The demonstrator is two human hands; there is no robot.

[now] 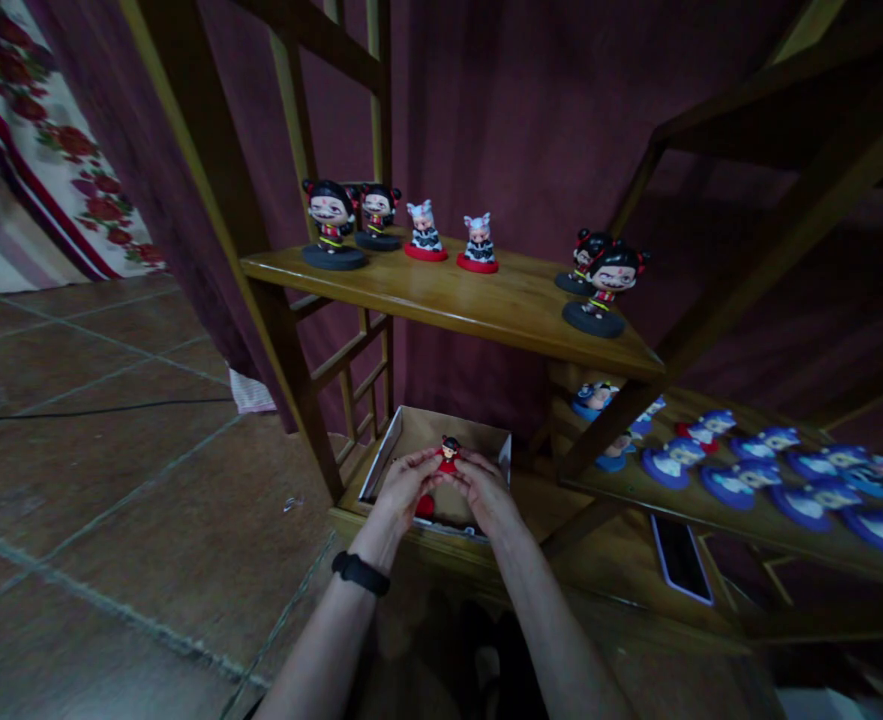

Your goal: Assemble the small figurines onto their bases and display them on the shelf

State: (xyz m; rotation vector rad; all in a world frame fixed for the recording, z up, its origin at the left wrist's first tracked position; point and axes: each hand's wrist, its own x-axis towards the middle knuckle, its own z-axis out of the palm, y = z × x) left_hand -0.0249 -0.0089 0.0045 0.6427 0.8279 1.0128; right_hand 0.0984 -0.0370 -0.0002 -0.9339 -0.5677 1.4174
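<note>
Both my hands meet over an open cardboard box (411, 432) on the lowest shelf board. My left hand (405, 487) and my right hand (482, 492) pinch a small figurine (449, 455) with black hair and a red body between their fingertips. A red round piece (425, 505) shows just below my left fingers, inside the box. A black band (361, 573) sits on my left wrist.
The wooden shelf (486, 305) above carries several big-headed figurines, black-haired ones (330, 222) (604, 285) and white-haired ones on red bases (478, 245). A lower board to the right holds several blue figures (748, 475) lying down. A phone (679, 557) lies on the bottom board. Tiled floor spreads left.
</note>
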